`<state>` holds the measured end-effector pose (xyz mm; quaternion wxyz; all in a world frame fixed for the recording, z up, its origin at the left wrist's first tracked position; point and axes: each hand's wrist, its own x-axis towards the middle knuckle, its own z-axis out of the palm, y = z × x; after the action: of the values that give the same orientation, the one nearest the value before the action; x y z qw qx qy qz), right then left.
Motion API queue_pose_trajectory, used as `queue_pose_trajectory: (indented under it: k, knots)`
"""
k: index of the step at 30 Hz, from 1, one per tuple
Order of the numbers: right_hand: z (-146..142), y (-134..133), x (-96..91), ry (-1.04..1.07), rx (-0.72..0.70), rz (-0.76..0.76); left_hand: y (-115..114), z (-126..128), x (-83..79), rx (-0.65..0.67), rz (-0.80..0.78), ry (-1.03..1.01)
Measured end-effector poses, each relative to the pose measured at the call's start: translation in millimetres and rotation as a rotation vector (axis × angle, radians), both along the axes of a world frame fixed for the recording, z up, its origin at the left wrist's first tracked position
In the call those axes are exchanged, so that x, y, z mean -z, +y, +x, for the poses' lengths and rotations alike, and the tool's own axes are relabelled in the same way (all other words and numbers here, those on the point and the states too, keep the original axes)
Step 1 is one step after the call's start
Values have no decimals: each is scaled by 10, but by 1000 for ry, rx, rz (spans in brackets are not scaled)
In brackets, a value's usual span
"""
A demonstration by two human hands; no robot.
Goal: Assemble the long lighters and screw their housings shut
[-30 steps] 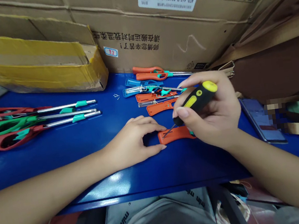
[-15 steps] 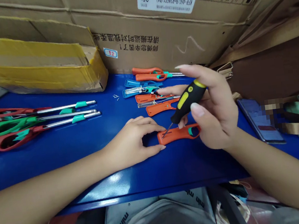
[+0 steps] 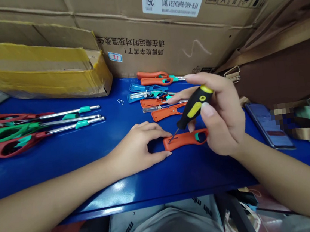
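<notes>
An orange plastic handle piece (image 3: 184, 139) with a teal insert lies flat on the blue table (image 3: 91, 146). My left hand (image 3: 139, 148) rests on the table and pinches the piece's left end between thumb and forefinger. My right hand (image 3: 219, 113) grips a black and yellow screwdriver (image 3: 194, 105). Its thin metal tip touches the left part of the orange piece.
Several orange and blue handle parts (image 3: 156, 93) lie behind my hands. Long red and green lighters with metal tubes (image 3: 32, 127) lie at the left. A yellow-taped box (image 3: 33, 70) and a large carton (image 3: 160, 25) stand at the back. A phone (image 3: 269, 124) and a tape roll (image 3: 305, 127) sit at the right.
My right hand has shifted its grip on the screwdriver, with the fingers spreading and then closing round the handle again. The tip has stayed on the orange piece. The left hand has not moved.
</notes>
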<state>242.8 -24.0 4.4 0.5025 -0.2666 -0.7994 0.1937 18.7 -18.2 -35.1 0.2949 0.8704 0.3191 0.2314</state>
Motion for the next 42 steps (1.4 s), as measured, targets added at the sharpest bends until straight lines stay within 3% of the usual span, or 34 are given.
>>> queue_pose_trajectory:
  k: [6, 10, 12, 16, 18, 20, 25, 30, 32, 36, 42]
  knots:
    - [-44, -22, -36, -26, 146, 169, -1, 2, 10, 2, 14, -14]
    - [-34, -50, -61, -32, 25, -31, -6, -1, 1, 7, 3, 5]
    - [-29, -35, -71, -43, -42, -38, -5, -2, 3, 9, 11, 4]
    - [-43, 22, -85, -47, 57, 329, -3, -8, 17, 3, 27, -1]
    - [-45, 33, -77, -68, 149, 422, -4, -12, 19, 2, 28, -1]
    - [-37, 29, -55, -74, 146, 383, -4, -13, 17, 4, 27, -6]
    - [-18, 20, -18, -98, -14, 196, -3, -7, 15, 4, 30, -6]
    - [-36, 22, -98, -119, 91, 454, -10, -4, 27, 9, 47, -29]
    - [-37, -4, -127, -130, 73, 429, -8, -9, 32, 8, 50, -28]
    - [-33, -55, -145, -164, 29, 226, 3, -18, 37, 9, 56, -8]
    - [-8, 23, -123, -161, 101, 463, 3, -9, 30, 13, 66, -35]
